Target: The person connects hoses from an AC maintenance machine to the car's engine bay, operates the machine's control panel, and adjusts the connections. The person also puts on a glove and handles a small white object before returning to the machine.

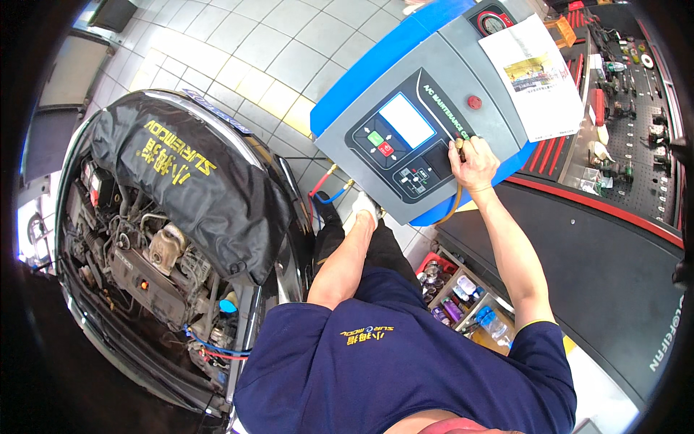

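Note:
Over the front panel of a grey and blue air-conditioning service machine (340, 152), my right hand (477, 165) is closed around the brass end fitting (460, 145) of a hose. The yellow-brown hose (455, 206) hangs from that hand past the machine's lower edge. A lit screen (408, 120) and coloured buttons lie left of the hand. My left hand (366, 208) is low by the machine's near left corner, close to red and blue hoses (334, 197). Glare and a white patch there hide its fingers, so any grip is unclear.
At left stands a car with its engine bay (155, 267) exposed and a black fender cover (188, 188) draped over it. A printed sheet (533, 79) lies on the machine. A tool bench (622, 130) stands right; a drawer of bottles (463, 289) is below.

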The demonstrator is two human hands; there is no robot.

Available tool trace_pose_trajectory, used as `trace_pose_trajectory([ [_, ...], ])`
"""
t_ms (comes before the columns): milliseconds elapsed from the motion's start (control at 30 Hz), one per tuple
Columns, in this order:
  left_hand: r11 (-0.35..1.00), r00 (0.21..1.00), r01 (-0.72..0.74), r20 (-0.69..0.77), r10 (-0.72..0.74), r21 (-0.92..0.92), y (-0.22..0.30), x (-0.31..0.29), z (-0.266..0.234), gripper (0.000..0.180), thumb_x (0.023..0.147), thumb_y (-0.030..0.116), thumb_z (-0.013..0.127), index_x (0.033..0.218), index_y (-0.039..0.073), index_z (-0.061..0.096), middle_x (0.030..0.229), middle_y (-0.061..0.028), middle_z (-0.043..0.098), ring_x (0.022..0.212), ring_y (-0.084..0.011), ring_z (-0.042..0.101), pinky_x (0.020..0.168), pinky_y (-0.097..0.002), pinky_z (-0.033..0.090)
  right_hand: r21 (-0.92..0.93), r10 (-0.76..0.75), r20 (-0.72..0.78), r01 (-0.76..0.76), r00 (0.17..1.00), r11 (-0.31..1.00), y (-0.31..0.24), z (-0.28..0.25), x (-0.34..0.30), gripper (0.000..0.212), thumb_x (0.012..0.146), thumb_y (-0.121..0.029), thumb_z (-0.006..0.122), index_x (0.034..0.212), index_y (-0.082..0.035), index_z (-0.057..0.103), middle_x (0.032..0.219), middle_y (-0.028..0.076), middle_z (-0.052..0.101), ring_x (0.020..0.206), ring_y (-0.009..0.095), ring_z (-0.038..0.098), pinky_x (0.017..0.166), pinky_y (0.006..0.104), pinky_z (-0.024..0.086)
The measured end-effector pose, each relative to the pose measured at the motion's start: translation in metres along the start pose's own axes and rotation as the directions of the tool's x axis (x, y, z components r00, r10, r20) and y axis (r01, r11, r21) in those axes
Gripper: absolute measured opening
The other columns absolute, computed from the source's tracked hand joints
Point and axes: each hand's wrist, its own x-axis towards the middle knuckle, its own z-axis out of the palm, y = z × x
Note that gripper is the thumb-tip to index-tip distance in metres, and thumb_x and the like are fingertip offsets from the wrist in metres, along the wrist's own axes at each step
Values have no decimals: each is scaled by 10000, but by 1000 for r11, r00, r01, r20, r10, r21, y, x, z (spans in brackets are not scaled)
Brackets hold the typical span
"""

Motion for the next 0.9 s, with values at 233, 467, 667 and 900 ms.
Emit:
trace_pose_trajectory([
  [233, 939, 948, -313, -7, 317, 143, -28, -19, -11, 455, 1163, 462, 423, 1346, 98, 625, 1269, -98, 714, 1077, -284, 702, 891, -440, 569, -10, -8, -2, 8, 1000, 1000, 0, -1, 1, 307, 895, -285, 851, 735, -145, 629, 760, 28, 545, 697, 237, 628, 556, 397, 498],
  [467, 876, 926, -344, -34, 377, 339, -28, 27, -26, 498, 1173, 433, 410, 1354, 51, 673, 1317, -114, 725, 1122, -289, 708, 922, -423, 566, -8, -13, -8, 13, 1000, 1000, 1, 0, 0, 311, 894, -283, 850, 728, -149, 624, 758, 27, 546, 692, 229, 630, 546, 392, 496],
  [667, 991, 989, -130, -71, 133, 39, -6, -4, 5, 507, 1146, 441, 428, 1109, 59, 760, 1016, -58, 751, 869, -269, 697, 725, -439, 542, -8, -14, 0, 14, 1000, 1000, 1, -2, 1, 307, 891, -282, 853, 729, -152, 626, 757, 26, 547, 687, 227, 630, 549, 388, 499],
  [900, 883, 935, -340, 15, 354, 324, -28, 8, -27, 502, 1175, 426, 392, 1371, 53, 667, 1353, -118, 693, 1215, -280, 656, 1027, -420, 500, 3, -14, -18, 14, 1000, 1000, 1, -3, 2, 312, 887, -281, 860, 730, -149, 625, 755, 29, 546, 681, 231, 625, 549, 391, 497],
])
